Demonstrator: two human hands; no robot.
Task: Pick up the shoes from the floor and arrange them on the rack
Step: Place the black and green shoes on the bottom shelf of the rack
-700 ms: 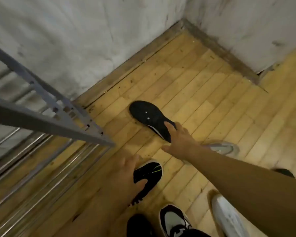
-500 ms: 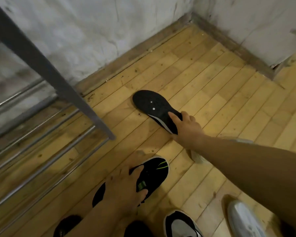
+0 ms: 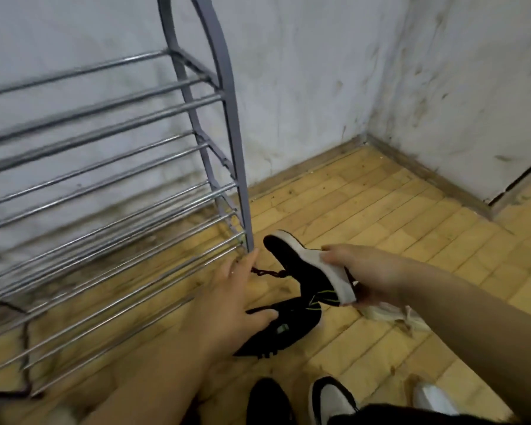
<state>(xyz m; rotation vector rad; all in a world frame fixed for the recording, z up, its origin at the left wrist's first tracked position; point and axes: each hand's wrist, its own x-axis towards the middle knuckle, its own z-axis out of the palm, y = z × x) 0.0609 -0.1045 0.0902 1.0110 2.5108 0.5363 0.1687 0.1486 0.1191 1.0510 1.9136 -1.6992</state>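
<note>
My right hand point(image 3: 362, 271) grips a black shoe with a white sole point(image 3: 301, 265) by its heel end, lifted off the floor and tilted, toe pointing up-left. My left hand point(image 3: 236, 299) holds the matching black shoe with green stripes point(image 3: 288, 329) just above the wooden floor. Both shoes hang right of the grey metal shoe rack point(image 3: 105, 179), whose bare chrome rails fill the left of the view. The rack's right post point(image 3: 242, 194) stands just above my left fingertips.
A white shoe point(image 3: 393, 314) lies on the floor under my right forearm. At the bottom edge are a black shoe point(image 3: 267, 403), a black-and-white sneaker point(image 3: 331, 400) and a white shoe point(image 3: 432, 400). Stained white walls meet in a corner at the right.
Both hands have lifted their black shoes off the floor and swung them left toward the rack. The view has tilted up, showing the rack's shelves.
</note>
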